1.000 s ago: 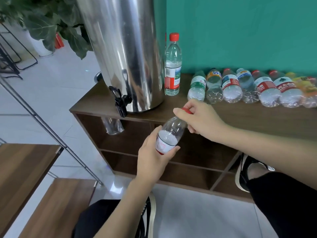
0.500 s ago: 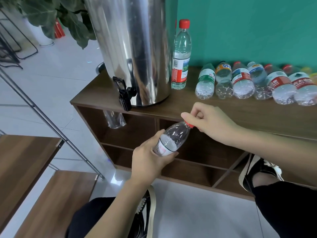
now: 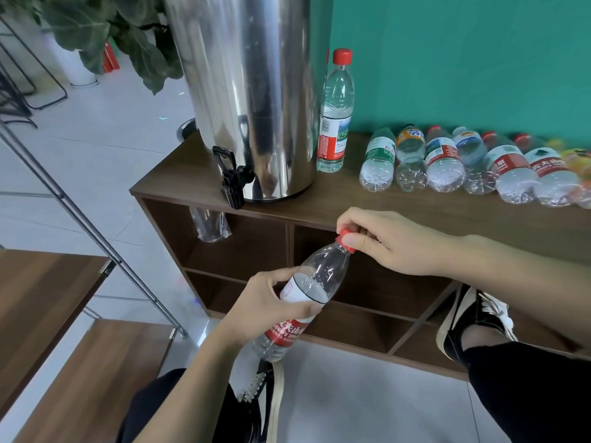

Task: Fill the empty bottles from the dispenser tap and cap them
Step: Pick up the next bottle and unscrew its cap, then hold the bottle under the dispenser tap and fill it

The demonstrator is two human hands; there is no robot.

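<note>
My left hand (image 3: 271, 308) grips the middle of a clear plastic bottle (image 3: 315, 279) with a red-and-white label, tilted with its neck up to the right. Thumb and fingers of my right hand (image 3: 393, 241) pinch its red cap (image 3: 347, 239). The bottle is held in front of the shelf unit, below and right of the black tap (image 3: 232, 177) of the steel dispenser (image 3: 252, 91). One capped bottle (image 3: 335, 113) stands upright beside the dispenser. Several bottles (image 3: 447, 161) lie in a row on the shelf top at right.
The dark wooden shelf unit (image 3: 431, 215) has open cubbies below. A clear plastic bag (image 3: 209, 225) hangs under the tap. A wooden table and bench (image 3: 48, 302) with a slanted metal leg stand at left. My shoes (image 3: 473, 318) rest near the shelf. A plant (image 3: 105, 30) stands behind.
The bottle and both hands have shifted slightly lower and right in view. My right fingers have turned on the cap, which now shows more fully.
</note>
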